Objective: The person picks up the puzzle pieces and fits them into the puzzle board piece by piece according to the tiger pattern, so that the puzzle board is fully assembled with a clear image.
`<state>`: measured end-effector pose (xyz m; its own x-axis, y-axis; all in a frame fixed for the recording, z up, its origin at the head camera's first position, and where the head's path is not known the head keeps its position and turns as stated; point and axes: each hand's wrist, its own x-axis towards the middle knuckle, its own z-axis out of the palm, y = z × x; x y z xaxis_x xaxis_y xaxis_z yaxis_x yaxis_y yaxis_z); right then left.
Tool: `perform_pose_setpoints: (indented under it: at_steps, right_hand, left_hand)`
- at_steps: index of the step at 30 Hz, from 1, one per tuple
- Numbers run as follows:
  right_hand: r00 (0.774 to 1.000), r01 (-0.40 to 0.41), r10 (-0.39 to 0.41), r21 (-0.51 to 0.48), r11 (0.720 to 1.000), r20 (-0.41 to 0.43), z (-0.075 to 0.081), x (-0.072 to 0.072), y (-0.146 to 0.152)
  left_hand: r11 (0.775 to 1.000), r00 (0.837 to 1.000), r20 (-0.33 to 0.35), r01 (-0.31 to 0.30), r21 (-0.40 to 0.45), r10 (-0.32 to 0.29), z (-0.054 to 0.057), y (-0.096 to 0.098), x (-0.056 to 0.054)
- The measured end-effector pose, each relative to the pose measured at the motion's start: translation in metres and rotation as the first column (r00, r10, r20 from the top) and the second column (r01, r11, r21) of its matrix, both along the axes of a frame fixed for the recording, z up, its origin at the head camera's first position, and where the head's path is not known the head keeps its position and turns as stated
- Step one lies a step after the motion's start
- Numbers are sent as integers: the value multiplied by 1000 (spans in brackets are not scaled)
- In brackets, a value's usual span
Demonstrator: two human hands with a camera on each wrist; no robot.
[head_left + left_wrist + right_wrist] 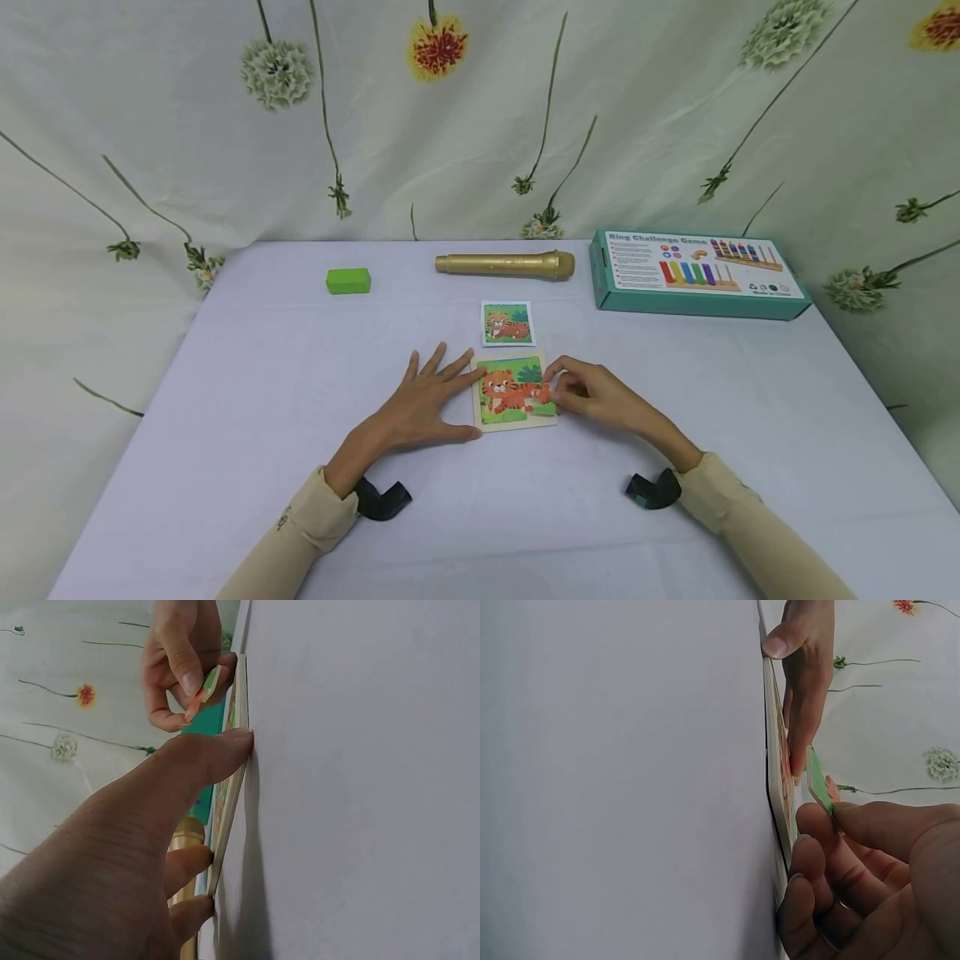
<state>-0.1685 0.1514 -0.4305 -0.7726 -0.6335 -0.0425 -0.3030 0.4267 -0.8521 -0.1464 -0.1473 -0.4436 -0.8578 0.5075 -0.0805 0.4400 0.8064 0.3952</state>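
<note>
A square wooden tiger puzzle (510, 387) lies in its pale frame near the middle of the table. Over its lower right corner, my right hand (600, 396) pinches a puzzle piece (819, 780) between thumb and fingers; the piece is green and orange and tilted above the board. My left hand (427, 404) is spread with straight fingers, its thumb and fingertips touching the puzzle's left edge. Just behind the puzzle lies a small picture card (507, 324) with the same tiger.
A gold microphone (502, 265) lies farther back. To its left sits a green block (348, 281). A teal Ring Challenge Game box (701, 277) stands at the back right. White cloth covers the table (300, 333), and a flowered curtain (465, 125) hangs behind.
</note>
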Motion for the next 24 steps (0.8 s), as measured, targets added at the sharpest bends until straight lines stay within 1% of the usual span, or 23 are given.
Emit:
perform_pose_setpoints:
  at_steps: [8, 13, 19, 24]
  right_hand:
    - [1000, 3, -3, 5, 1000, -22, -1, -3, -9]
    - [1000, 8, -7, 26, 1000, -26, 0, -3, -13]
    - [999, -6, 8, 45, 999, -42, -3, -5, -14]
    - [999, -3, 6, 71, 997, -45, -3, -5, -16]
  left_hand:
    - [1000, 1000, -1, 0, -7, 0, 1, 0, 0]
    - [1000, 1000, -6, 0, -6, 0, 1, 0, 0]
    - [1000, 1000, -2, -2, -9, 2, 0, 0, 0]
    - [1000, 1000, -6, -1, -5, 1, 0, 0, 0]
